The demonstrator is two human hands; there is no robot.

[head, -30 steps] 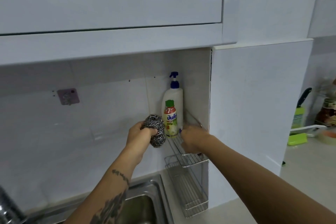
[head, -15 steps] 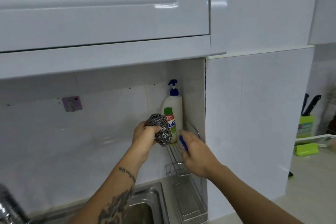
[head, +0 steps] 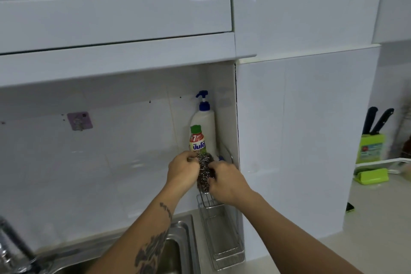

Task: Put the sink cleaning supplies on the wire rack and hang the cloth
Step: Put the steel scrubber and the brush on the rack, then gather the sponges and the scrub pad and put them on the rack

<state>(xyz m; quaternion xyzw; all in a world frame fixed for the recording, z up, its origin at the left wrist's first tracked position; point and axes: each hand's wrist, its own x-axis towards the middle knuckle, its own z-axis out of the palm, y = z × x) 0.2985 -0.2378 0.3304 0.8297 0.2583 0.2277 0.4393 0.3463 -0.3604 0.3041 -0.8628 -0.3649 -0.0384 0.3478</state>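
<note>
A steel wool scourer (head: pixel 204 172) is held between both hands just above the upper shelf of the wire rack (head: pixel 222 236) in the tiled corner. My left hand (head: pixel 182 171) grips its left side and my right hand (head: pixel 226 181) grips its right side. Behind it on the rack stand a white pump bottle (head: pixel 204 124) with a blue top and a smaller green-capped dish soap bottle (head: pixel 196 139). A bit of a blue object (head: pixel 220 158) shows behind my right hand. No cloth is in view.
A purple adhesive hook (head: pixel 79 120) is stuck on the tile wall to the left. The steel sink (head: pixel 178 249) and tap (head: pixel 11 244) lie below left. A green knife block (head: pixel 370 147) stands on the counter at right. White cabinets (head: pixel 111 6) hang overhead.
My left hand carried the scourer right and down toward the rack. My right hand rose from the rack and took hold of the scourer's other side.
</note>
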